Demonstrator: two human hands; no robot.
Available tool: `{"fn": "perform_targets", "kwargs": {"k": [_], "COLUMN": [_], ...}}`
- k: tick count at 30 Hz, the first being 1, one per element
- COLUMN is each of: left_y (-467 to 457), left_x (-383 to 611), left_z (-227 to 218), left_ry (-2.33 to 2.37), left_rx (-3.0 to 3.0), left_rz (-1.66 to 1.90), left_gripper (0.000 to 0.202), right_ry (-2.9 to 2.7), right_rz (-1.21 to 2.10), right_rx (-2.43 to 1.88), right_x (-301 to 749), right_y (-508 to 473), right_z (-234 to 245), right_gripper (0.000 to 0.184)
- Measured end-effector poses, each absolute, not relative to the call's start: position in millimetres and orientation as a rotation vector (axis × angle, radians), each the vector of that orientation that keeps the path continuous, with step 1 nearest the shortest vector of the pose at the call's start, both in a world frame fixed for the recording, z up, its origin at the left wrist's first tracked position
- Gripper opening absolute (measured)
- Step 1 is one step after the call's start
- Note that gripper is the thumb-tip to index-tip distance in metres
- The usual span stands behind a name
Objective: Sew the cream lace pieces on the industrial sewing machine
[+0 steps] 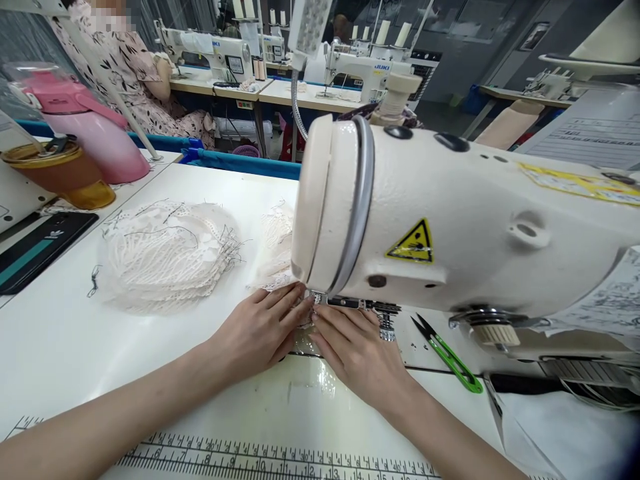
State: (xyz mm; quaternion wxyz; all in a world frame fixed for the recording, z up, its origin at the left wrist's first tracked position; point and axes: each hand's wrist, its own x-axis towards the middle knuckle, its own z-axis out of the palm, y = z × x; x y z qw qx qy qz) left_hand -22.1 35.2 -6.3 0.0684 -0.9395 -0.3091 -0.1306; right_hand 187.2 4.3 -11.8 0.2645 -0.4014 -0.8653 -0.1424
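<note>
A cream lace piece (pixel 305 319), mostly covered by hands, lies under the presser foot of the white sewing machine (pixel 415 200). My left hand (pixel 263 323) is closed on its left side, fingertips together close to the needle area. From the right, my right hand (pixel 357 343) is closed at the lace edge, its fingers partly behind the machine's metal parts. More cream lace (pixel 276 237) lies just behind my left fingers, partly hidden by the machine head. A stack of lace pieces (pixel 170 257) with loose dark threads rests farther left.
Green thread snips (pixel 453 360) lie right of my right hand. A printed ruler (pixel 260 460) runs along the front edge. At left are a phone (pixel 45 247), an amber cup (pixel 65 173) and a pink bottle (pixel 90 127). A co-worker (pixel 130 73) sits beyond, near other machines.
</note>
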Motion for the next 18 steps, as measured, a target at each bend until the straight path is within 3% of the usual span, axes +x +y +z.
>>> {"fn": "perform_targets", "kwargs": {"k": [18], "left_y": [36.9], "left_x": [-20.6], "left_z": [-4.3], "left_ry": [-0.932], "left_rx": [-2.802], "left_rz": [-0.384], "left_gripper": [0.039], "right_ry": [-2.309], "right_rz": [-0.562], "right_rx": [-1.209], "right_x": [188.5], "right_y": [3.3], "right_z": [-8.4], "right_gripper": [0.023]}}
